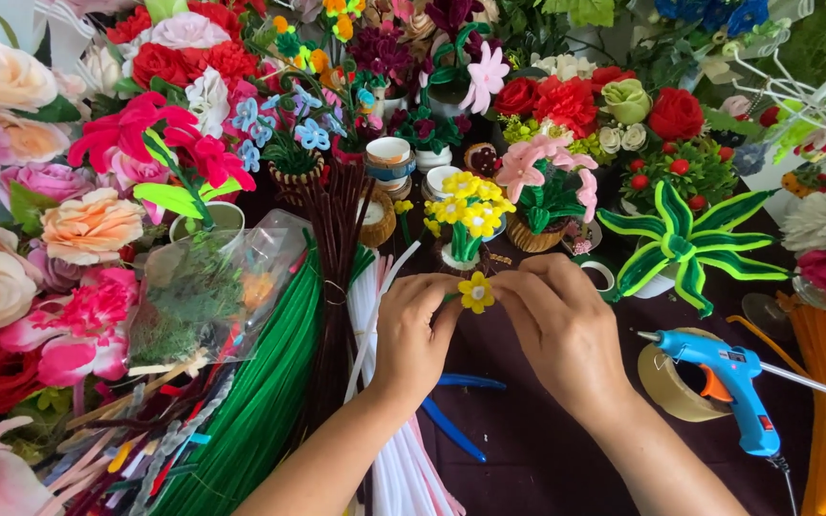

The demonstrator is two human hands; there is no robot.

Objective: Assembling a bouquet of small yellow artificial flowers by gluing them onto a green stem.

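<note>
- The small yellow pipe-cleaner flower (476,291) sits between both hands, above the middle of the dark table (528,449), its face turned upward.
- The left hand (413,330) pinches it from the left with fingers closed on it; its short green stem points left into these fingers.
- The right hand (556,320) touches it from the right with fingers narrow, equally near.
- The blue glue gun (728,382) lies near the right edge, and the white pipe-cleaner bundle (375,315) lies at the left; neither stands in the way.

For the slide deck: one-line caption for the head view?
Both hands, left hand and right hand, pinch a small yellow flower beside a blue glue gun.
</note>
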